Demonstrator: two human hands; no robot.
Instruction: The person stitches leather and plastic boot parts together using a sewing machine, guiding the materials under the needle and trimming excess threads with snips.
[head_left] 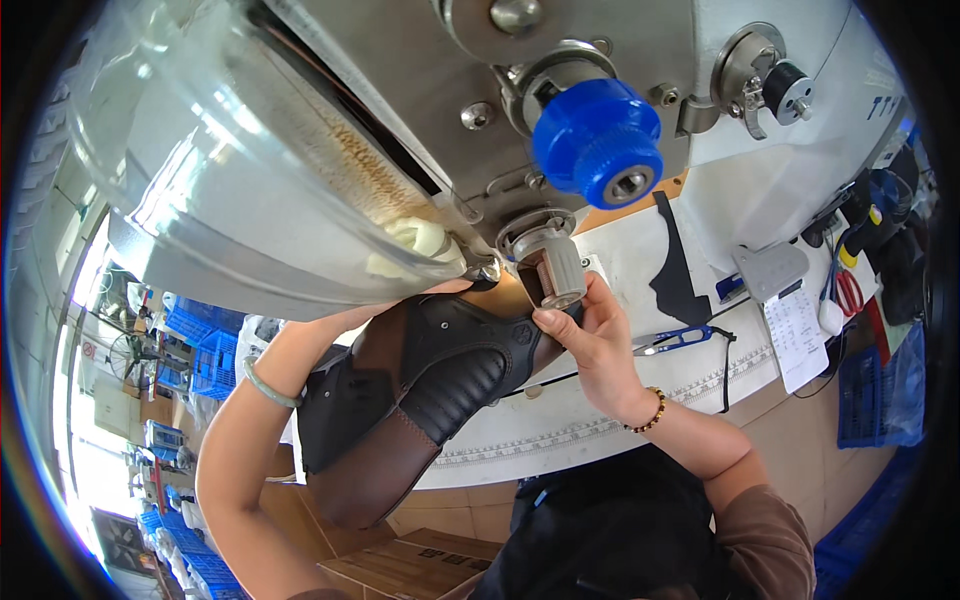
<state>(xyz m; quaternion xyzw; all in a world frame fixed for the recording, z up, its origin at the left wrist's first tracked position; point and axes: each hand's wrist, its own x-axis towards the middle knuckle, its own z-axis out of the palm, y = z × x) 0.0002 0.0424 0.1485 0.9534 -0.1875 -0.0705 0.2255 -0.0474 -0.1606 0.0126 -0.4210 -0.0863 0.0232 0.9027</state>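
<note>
A white worktable with a printed ruler strip along its near edge fills the middle of the view, and a large grey metal machine with a ribbed blue plastic knob looms over it — its clear curved guard bulging toward the camera. Under the machine's small steel cylinder head sits the piece in hand: a black and brown leather boot upper, its padded ribbed collar facing up and its brown lower part hanging off the table edge. The right hand, a beaded bracelet at its wrist, pinches the top edge of the upper just beside the steel head, thumb and fingers closed on the leather. The left hand is mostly hidden behind the upper and the guard; it presses against the far side of the leather, but how its fingers stand cannot be told. Blue-handled thread snips lie on the table near the right hand.
</note>
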